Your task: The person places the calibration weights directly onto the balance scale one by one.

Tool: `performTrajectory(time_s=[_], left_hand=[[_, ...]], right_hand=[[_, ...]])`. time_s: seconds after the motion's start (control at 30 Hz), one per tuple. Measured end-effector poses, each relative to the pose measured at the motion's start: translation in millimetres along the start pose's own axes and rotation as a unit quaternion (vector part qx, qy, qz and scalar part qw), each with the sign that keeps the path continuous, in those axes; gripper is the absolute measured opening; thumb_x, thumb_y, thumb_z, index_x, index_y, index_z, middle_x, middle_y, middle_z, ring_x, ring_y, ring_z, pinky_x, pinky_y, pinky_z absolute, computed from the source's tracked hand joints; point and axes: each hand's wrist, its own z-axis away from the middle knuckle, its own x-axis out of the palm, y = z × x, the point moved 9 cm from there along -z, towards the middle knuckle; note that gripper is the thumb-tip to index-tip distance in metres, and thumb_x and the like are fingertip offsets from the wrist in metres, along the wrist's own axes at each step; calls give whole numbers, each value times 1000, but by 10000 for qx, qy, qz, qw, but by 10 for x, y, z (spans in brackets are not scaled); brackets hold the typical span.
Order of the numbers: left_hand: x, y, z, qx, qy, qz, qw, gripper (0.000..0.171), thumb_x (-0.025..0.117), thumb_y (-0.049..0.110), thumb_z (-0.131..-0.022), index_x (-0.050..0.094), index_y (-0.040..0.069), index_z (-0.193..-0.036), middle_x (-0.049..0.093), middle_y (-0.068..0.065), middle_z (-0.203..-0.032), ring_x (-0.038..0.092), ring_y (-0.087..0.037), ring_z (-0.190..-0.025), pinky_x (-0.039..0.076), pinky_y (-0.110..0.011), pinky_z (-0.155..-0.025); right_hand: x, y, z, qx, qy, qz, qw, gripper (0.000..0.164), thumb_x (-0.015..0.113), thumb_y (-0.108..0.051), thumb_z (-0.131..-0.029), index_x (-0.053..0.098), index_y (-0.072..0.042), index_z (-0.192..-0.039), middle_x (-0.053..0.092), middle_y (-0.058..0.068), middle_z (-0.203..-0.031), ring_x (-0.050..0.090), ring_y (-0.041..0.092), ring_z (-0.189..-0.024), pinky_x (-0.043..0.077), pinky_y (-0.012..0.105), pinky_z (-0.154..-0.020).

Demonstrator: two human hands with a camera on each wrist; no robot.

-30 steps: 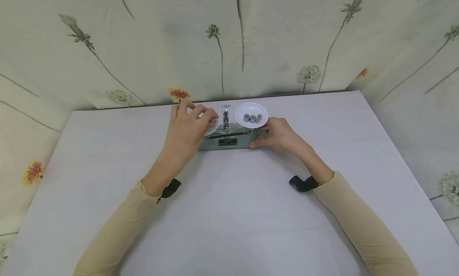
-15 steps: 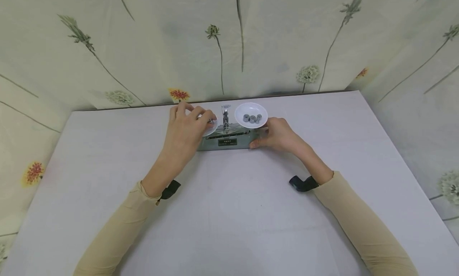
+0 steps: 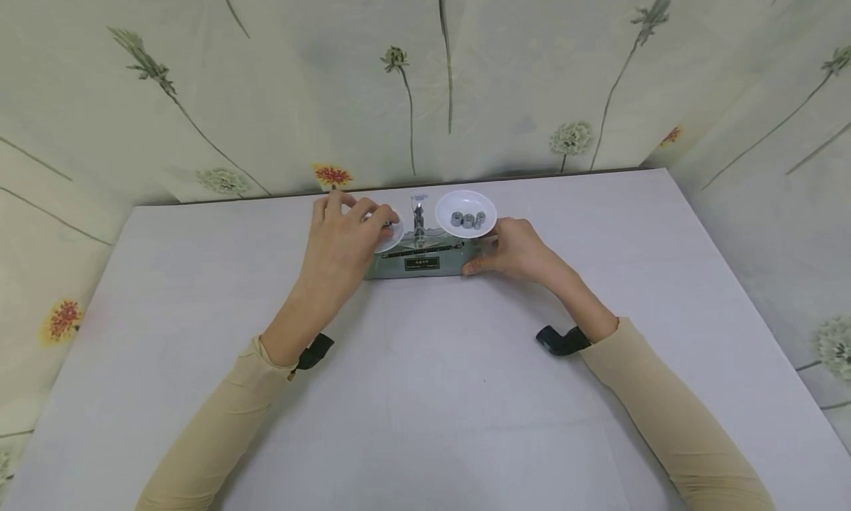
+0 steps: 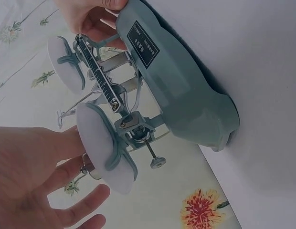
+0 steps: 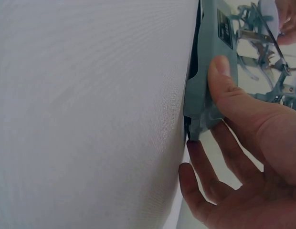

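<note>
A grey-green balance scale [image 3: 392, 269] stands near the table's back edge. On its right white pan [image 3: 465, 201] lie several small metal nuts [image 3: 468, 220]. My left hand [image 3: 342, 241] is over the left pan [image 4: 98, 140], its thumb and index finger pinching a small shiny metal piece [image 4: 92, 170]; the pan's edge partly hides it in the left wrist view. My right hand [image 3: 515, 252] grips the scale's right end. In the right wrist view its thumb [image 5: 222, 71] presses the front of the base, with the other fingers around the end and behind.
A white cloth covers the table [image 3: 439, 393], and flower-patterned fabric [image 3: 266, 90] hangs behind it. Black wrist mounts [image 3: 561, 340] stick out inward from under both sleeves. The scale's adjusting screw [image 4: 157, 162] juts out beside the left pan.
My left hand has shifted very slightly to the left, still pinching the metal piece over the left pan. My right hand and the scale have stayed in place.
</note>
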Motion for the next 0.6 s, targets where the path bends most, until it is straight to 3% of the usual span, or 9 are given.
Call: performTrajectory(time_s=[0.3, 0.6], left_hand=[[16, -1, -5, -102, -214, -7, 9997, 15, 74, 23, -102, 75, 18, -116, 82, -7, -114, 65, -41, -117, 47, -53, -100], [3, -46, -13, -208, -317, 48, 9993, 27, 70, 35, -106, 71, 16, -125, 77, -9, -125, 63, -41, -123, 47, -54, -104]], right_hand=[[3, -2, 2, 21, -20, -54, 10000, 78, 100, -24, -77, 64, -8, -144, 71, 19, -142, 66, 43, -133, 55, 59, -108], [3, 16, -8, 43, -17, -47, 10000, 78, 100, -26, -76, 64, -8, -143, 72, 19, -141, 66, 42, -133, 55, 58, -108]])
